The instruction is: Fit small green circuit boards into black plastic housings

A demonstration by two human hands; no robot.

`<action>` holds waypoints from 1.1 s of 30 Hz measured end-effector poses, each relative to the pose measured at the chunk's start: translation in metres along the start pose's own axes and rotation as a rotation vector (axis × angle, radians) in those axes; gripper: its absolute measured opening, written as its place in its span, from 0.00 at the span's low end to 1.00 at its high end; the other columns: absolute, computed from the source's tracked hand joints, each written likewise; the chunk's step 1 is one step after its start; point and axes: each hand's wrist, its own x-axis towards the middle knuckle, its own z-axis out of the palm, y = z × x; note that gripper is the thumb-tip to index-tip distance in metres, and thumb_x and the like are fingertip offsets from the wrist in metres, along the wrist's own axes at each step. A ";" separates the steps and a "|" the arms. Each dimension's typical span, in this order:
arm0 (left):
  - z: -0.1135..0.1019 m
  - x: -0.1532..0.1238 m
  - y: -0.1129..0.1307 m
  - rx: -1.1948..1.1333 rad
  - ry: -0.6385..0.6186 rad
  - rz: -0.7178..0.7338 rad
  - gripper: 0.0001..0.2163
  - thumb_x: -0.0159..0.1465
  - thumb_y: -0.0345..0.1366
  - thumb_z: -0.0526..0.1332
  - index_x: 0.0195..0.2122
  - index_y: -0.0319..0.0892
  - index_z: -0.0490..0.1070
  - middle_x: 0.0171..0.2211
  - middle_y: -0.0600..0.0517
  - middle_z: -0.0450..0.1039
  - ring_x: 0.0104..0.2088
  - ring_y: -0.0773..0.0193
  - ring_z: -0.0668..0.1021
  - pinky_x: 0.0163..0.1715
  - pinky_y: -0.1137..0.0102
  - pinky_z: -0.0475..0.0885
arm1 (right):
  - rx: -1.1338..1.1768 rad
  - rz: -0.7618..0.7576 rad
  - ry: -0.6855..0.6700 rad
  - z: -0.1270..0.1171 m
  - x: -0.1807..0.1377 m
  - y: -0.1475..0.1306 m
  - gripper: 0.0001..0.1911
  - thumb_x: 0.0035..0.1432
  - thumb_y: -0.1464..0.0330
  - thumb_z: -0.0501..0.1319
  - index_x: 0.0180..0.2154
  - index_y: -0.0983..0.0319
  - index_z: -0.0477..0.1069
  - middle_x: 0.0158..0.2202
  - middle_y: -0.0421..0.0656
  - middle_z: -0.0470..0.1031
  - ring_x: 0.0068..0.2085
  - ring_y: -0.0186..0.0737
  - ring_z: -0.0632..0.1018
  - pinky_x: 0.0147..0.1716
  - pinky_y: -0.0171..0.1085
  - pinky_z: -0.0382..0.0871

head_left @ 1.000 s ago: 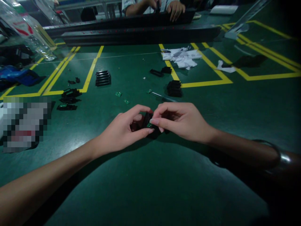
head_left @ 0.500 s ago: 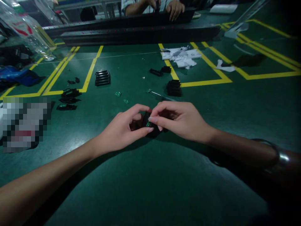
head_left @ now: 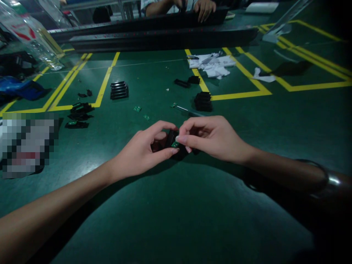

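My left hand (head_left: pixel 148 148) is closed around a small black plastic housing (head_left: pixel 171 138), thumb at the near side and index finger at the far side. On the housing's near end sits a small green circuit board (head_left: pixel 175 144). My right hand (head_left: pixel 211 137) pinches at the right edge of that board with thumb and index finger, and its fingertips partly cover it. Just beyond my hands lie two loose green circuit boards (head_left: pixel 137 109). A thin metal-tipped tool (head_left: pixel 189 111), probably a screwdriver, lies behind my right hand with another small green board at its tip.
Black housings (head_left: pixel 119 90) lie in a row at centre left, and another stack (head_left: pixel 202 101) stands at right. More black parts (head_left: pixel 78 112) are at left. White crumpled paper (head_left: pixel 211 64) lies farther back. Long black bars (head_left: pixel 165 38) cross the far side, near another person's hands (head_left: pixel 205 9). A plastic bottle (head_left: pixel 35 36) stands far left.
My right hand has shifted slightly up and right, showing more of the green board. My left hand stays nearly still, holding the housing.
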 end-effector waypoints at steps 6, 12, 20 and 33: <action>0.000 0.000 0.001 0.013 -0.006 -0.006 0.21 0.70 0.44 0.65 0.60 0.43 0.65 0.38 0.51 0.82 0.36 0.63 0.82 0.30 0.72 0.72 | -0.027 -0.003 0.011 0.001 0.000 0.001 0.07 0.61 0.65 0.72 0.35 0.62 0.79 0.27 0.38 0.77 0.26 0.32 0.76 0.26 0.32 0.70; 0.001 0.001 0.001 0.004 0.001 -0.007 0.21 0.70 0.45 0.65 0.60 0.44 0.65 0.38 0.51 0.82 0.35 0.64 0.82 0.28 0.73 0.71 | -0.058 -0.031 0.028 0.002 -0.001 0.002 0.05 0.61 0.67 0.72 0.36 0.61 0.79 0.28 0.37 0.77 0.27 0.32 0.76 0.28 0.32 0.71; 0.000 0.000 0.000 -0.011 0.006 -0.006 0.21 0.69 0.44 0.66 0.60 0.44 0.66 0.39 0.51 0.82 0.37 0.61 0.83 0.30 0.72 0.73 | -0.078 -0.045 0.046 0.003 0.000 0.001 0.05 0.62 0.67 0.71 0.36 0.61 0.79 0.28 0.37 0.77 0.27 0.32 0.76 0.27 0.33 0.70; 0.000 0.000 0.002 0.016 0.000 -0.007 0.21 0.70 0.45 0.65 0.60 0.43 0.66 0.38 0.52 0.82 0.36 0.63 0.83 0.29 0.72 0.71 | -0.103 -0.053 0.059 0.004 0.000 0.001 0.04 0.63 0.67 0.70 0.37 0.61 0.79 0.28 0.38 0.77 0.27 0.33 0.76 0.27 0.33 0.70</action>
